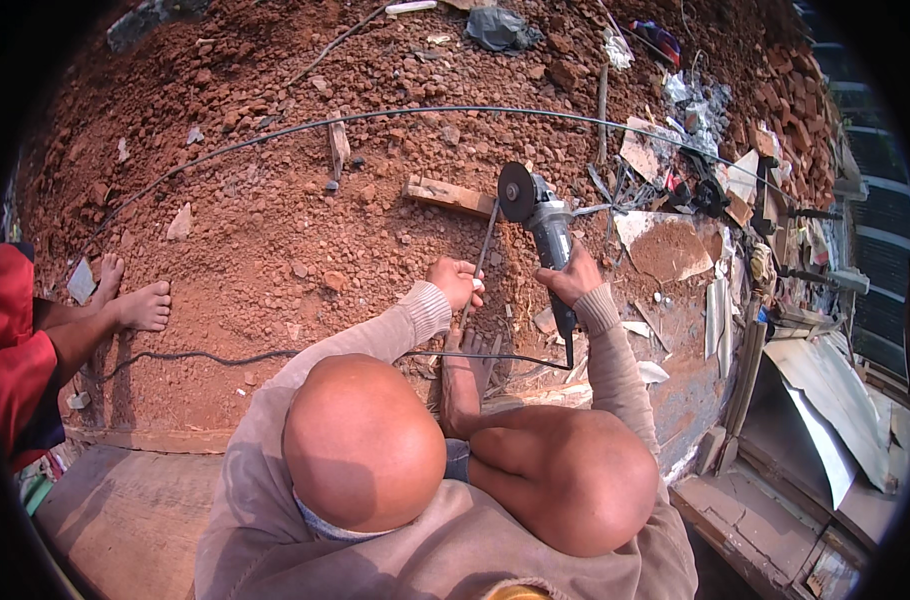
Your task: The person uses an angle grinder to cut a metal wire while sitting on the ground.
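My right hand (574,276) is wrapped round the body of a grey-black angle grinder (552,232). Its round cutting disc (516,192) stands at the far end. In my left hand (456,283) is a thin metal rod (488,240), gripped by closed fingers and slanting away from me. The rod's far end lies by the end of a short wooden block (443,194), close beside the disc; whether disc and rod touch I cannot tell. My bare foot (461,385) is on the ground just below the left hand.
A black cord (215,358) runs left from the grinder. Another long cable (375,114) arcs across the red rubble. At the left stands a person's bare foot (143,306). Scrap and broken sheets (665,245) litter the right, with stacked bricks (807,110) behind and boards (135,530) near me.
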Demonstrator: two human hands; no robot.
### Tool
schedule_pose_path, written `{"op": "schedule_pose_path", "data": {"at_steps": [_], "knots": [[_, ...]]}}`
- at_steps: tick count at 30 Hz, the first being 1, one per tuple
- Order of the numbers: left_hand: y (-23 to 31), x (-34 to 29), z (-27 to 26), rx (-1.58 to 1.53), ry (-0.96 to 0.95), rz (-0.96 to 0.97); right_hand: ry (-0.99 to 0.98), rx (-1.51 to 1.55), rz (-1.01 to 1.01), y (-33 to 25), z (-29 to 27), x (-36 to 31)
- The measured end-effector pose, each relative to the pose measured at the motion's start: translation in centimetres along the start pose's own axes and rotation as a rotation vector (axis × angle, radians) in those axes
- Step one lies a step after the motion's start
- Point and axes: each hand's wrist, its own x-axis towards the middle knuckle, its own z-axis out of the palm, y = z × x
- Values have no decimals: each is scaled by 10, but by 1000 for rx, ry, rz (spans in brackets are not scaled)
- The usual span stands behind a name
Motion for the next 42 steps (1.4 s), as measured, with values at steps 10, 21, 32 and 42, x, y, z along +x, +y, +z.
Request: {"op": "schedule_pose_path", "data": {"at_steps": [10, 21, 32, 42], "knots": [[2, -1, 1, -9, 13, -2, 10, -39, 30, 4, 3, 0], [0, 1, 2, -16, 8, 6, -3, -39, 48, -3, -1, -6], [-3, 3, 1, -24, 6, 6, -17, -10, 22, 5, 1, -5], [-4, 5, 1, -15, 4, 3, 22, -65, 35, -1, 0, -9]]}}
